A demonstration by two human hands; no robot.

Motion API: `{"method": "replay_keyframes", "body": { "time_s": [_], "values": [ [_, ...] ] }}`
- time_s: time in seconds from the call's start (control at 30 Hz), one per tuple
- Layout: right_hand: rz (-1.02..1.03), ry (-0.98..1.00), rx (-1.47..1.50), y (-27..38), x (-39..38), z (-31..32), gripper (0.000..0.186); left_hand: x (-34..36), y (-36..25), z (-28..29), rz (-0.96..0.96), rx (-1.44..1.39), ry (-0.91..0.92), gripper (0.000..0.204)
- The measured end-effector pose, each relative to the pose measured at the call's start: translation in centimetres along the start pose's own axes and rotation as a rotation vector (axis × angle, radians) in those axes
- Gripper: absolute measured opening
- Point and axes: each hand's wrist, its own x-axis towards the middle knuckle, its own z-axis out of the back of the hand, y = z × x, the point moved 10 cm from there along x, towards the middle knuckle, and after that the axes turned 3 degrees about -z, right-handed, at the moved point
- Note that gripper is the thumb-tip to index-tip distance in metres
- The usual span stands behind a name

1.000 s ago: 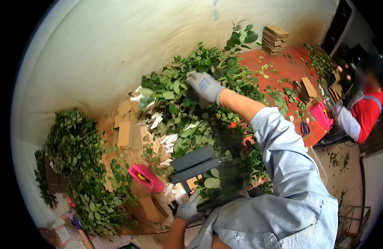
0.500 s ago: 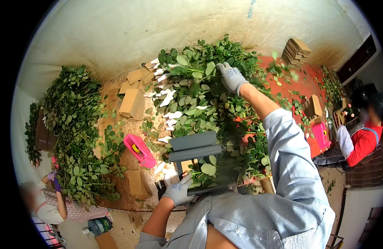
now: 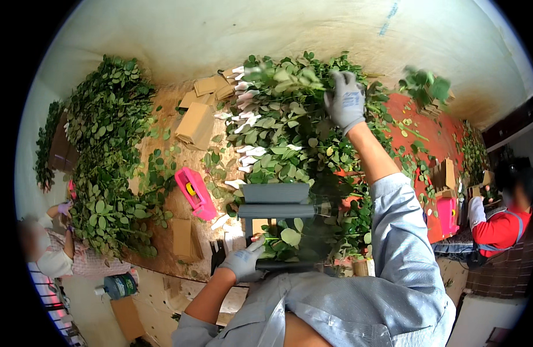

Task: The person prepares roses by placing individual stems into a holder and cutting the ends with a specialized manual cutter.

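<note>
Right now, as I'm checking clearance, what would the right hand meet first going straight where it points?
Probably the leafy stems just beyond it; depth is unclear, so possibly the pale wall behind.

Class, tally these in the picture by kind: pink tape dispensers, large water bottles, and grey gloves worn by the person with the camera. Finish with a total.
Pink tape dispensers: 2
Large water bottle: 1
Grey gloves: 2
Total: 5
</note>
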Motion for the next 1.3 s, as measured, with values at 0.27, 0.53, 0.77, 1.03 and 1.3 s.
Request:
{"method": "replay_keyframes", "body": {
  "time_s": [0.27,0.53,0.77,1.03,1.3],
  "values": [
    [-0.231,0.417,-0.032,-3.5,-0.7,-4.6,0.08,-0.1,0.0,0.0,-0.004,0.025,-0.054,0.072],
    [-0.009,0.317,-0.07,-4.0,1.6,-2.5,0.06,0.0,0.0,0.3,-0.058,0.037,-0.096,0.076],
    [-0.085,0.148,-0.15,-1.8,4.4,6.7,0.057,-0.2,0.6,-1.4,-0.055,0.033,-0.071,0.081],
    [0.204,0.203,0.175,-0.4,3.2,7.0,0.047,0.1,0.0,-0.5,-0.061,0.069,-0.05,0.08],
    [0.431,0.611,0.003,9.5,-6.6,8.9,0.039,-0.6,0.3,-0.6,-0.047,0.055,-0.128,0.077]
  ]
}}
